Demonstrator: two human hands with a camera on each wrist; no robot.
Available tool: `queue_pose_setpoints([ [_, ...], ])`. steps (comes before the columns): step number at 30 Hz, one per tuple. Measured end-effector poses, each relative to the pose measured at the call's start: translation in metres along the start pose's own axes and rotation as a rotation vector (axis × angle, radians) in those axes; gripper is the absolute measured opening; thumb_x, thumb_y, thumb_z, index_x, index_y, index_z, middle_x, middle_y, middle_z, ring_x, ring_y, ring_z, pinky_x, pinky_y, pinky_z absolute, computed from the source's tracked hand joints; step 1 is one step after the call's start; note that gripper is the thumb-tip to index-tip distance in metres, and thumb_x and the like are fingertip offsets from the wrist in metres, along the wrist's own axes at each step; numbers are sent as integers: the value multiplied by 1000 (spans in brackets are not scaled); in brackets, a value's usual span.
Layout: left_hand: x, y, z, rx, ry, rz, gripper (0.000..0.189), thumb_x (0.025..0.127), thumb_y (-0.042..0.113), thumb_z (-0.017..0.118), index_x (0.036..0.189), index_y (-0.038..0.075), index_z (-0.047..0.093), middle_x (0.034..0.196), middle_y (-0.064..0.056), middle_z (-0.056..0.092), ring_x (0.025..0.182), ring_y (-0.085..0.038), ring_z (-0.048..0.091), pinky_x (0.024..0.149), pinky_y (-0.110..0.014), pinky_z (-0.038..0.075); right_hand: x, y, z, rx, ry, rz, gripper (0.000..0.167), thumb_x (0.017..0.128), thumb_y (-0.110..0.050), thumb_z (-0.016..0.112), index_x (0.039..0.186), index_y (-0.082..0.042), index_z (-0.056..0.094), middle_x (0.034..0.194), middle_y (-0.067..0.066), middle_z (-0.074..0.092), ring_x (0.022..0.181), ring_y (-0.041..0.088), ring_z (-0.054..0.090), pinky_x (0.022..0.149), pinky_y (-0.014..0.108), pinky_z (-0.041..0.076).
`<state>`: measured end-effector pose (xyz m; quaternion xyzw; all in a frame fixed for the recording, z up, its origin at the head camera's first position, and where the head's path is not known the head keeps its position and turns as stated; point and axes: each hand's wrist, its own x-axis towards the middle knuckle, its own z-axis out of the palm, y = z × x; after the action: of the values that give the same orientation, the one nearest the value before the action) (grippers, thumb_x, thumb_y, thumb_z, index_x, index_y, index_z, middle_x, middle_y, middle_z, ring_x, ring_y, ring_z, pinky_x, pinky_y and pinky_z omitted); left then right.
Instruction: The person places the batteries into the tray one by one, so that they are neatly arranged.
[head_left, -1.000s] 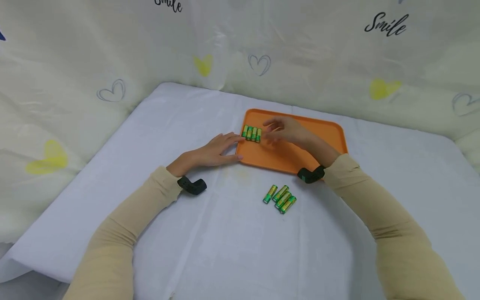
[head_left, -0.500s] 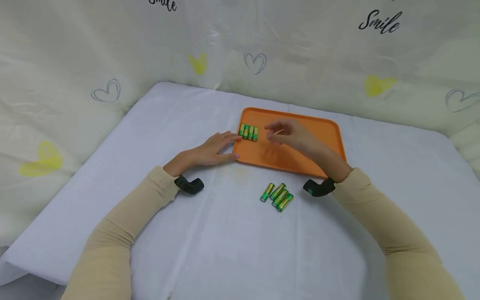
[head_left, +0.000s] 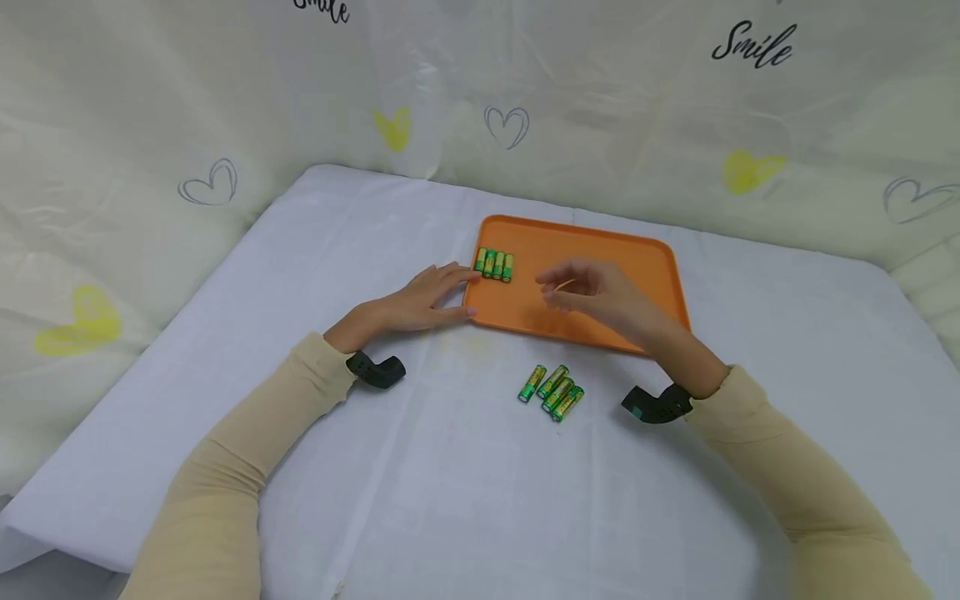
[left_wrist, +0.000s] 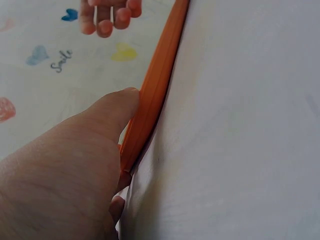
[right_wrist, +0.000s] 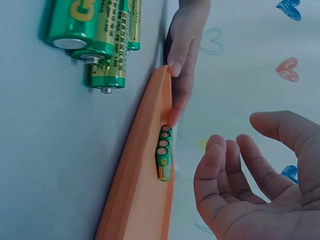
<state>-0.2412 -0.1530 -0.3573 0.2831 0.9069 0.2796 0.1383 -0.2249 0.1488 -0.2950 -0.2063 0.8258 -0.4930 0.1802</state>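
Right hand (head_left: 606, 292) draws back, grip empty, loosely curved; left hand (head_left: 416, 305) spreads at orange plastic tray (head_left: 630, 258): four green-gold cylindrical batteries (head_left: 490, 263) lined up inside, four loose batteries (head_left: 557, 395) remaining on white-clothed worktop (head_left: 450, 475).

From above, my head view faces forward and down over the white cloth-covered desk (head_left: 457, 492); my two wrist views look low and close along it, all sharing the orange rectangular tray (head_left: 626, 262).

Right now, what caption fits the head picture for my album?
Left hand at the orange tray, right hand above it: four green batteries inside, four more batteries on the white cloth.
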Motion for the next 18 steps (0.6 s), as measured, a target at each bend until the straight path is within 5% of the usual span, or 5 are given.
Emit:
queue_pose_setpoints([
  [8,0,0,0,-13,-2,10,67,98,44,54,153,16,28,161,-10,18,151,-25,5,121,-40,-4,-12,8,-6,-102,-109,-46,34,93,-21,68,121,-2,63,121,13,63,105,19,61,90,21,50],
  [18,1,0,0,-9,-1,16,66,98,43,54,153,16,28,161,-10,19,151,-25,5,121,-41,-4,-25,18,-9,-83,-208,-83,30,91,-11,69,118,0,63,116,15,65,102,16,63,87,22,53],
])
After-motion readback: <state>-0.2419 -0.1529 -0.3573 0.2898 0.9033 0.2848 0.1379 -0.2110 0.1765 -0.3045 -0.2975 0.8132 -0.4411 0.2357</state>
